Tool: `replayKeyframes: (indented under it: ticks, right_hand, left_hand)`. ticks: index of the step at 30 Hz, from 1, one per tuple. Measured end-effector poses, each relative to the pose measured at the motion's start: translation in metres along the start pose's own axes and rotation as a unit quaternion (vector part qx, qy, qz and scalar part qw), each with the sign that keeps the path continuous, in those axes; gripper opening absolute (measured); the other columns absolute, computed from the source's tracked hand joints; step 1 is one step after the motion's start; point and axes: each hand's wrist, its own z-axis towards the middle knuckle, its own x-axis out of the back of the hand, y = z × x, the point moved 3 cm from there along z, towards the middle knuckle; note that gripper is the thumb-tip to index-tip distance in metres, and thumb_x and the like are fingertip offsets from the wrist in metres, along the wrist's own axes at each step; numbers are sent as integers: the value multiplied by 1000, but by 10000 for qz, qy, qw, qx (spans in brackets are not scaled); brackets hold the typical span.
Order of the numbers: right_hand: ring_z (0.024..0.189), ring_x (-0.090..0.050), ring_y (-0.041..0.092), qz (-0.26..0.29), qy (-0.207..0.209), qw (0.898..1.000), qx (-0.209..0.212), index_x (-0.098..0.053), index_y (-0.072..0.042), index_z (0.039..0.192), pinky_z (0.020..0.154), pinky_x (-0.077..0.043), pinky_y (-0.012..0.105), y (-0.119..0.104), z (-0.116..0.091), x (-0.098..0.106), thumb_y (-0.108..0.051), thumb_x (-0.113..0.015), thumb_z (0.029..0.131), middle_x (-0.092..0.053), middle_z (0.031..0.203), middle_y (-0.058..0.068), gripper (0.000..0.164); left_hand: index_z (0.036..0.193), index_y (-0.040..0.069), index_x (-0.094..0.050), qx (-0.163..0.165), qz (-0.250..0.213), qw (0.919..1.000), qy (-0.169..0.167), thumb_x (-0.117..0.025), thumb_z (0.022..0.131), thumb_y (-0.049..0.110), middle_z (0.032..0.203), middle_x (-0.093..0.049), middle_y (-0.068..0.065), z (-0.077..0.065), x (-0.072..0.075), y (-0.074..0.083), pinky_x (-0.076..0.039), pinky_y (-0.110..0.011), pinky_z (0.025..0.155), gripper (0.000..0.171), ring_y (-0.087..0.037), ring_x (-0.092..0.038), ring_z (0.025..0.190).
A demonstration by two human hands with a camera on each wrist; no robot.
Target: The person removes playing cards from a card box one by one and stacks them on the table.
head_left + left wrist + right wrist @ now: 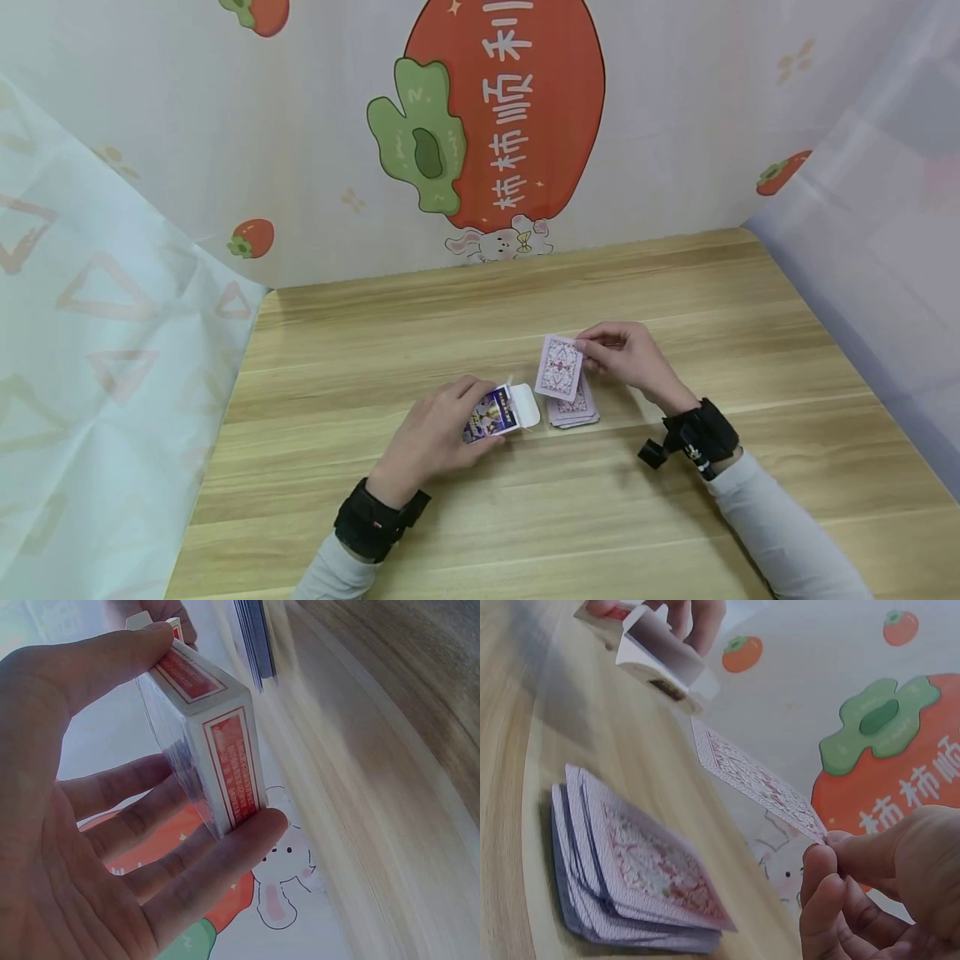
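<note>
Pale sleeves are covering both forearms at the near side of the wood-grain counter. The left hand is gripping a playing-card box in its fingers, the white flap standing open toward the right. The right hand is pinching a single card by its far right corner, holding it above a card stack resting right of the box.

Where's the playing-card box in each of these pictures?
Head view: playing-card box, just below centre, in the left hand.
Left wrist view: playing-card box, upper middle, slightly left.
Right wrist view: playing-card box, near the top edge, left of centre.
Shared landmark: the printed cartoon rabbit, partly hidden in the right wrist view.
</note>
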Motion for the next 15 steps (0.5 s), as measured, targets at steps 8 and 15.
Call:
replayKeyframes:
  ticks: [8,15]
  right_hand:
    - [75,-69,20,-2,-294,9987,-412,-76,3,119,62,-59,30,15,5,-1,-17,-73,102,-75,92,17,27]
    - [74,-65,15,-289,-524,9971,-475,-77,1,117,62,-55,26,27,8,-6,-19,-73,103,-74,88,9,25]
  left_hand:
    - [141,11,-62,-23,23,10000,-11,-89,86,45,126,-72,-7,0,0,1,-61,-35,81,69,-20,-72,102]
    - [139,11,-63,-40,83,10000,-12,-89,86,45,125,-72,-6,0,-1,1,-61,-34,80,68,-19,-72,100]
